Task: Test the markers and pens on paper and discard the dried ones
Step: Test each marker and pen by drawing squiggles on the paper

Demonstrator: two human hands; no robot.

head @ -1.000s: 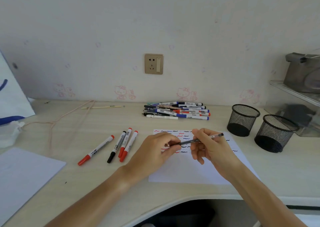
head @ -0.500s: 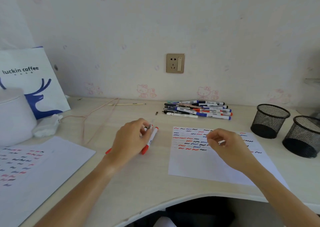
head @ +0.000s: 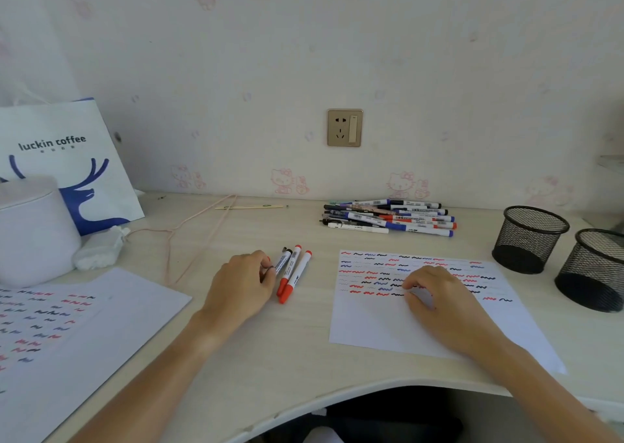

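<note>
at the near desk edge [head: 304,358] both forearms reach in. the left hand [head: 241,287] lies by three markers [head: 292,272], fingertips curled against the black-capped one — whether it truly pinches it, the view does not show. the right hand [head: 439,302] rests on the test sheet [head: 371,327], fingers curled under; a pen inside it cannot be made out. the sheet's upper part carries rows of red, blue and black squiggles. a second marked sheet [head: 84,334] lies at far left. further back, the untested pile [head: 388,218] sits by the wall, two mesh cups [head: 530,236] to its right. the step seems to be setting a tested marker aside; the next move likely calls for a reach to the pile, uncapping, then a squiggle on bare paper.
</note>
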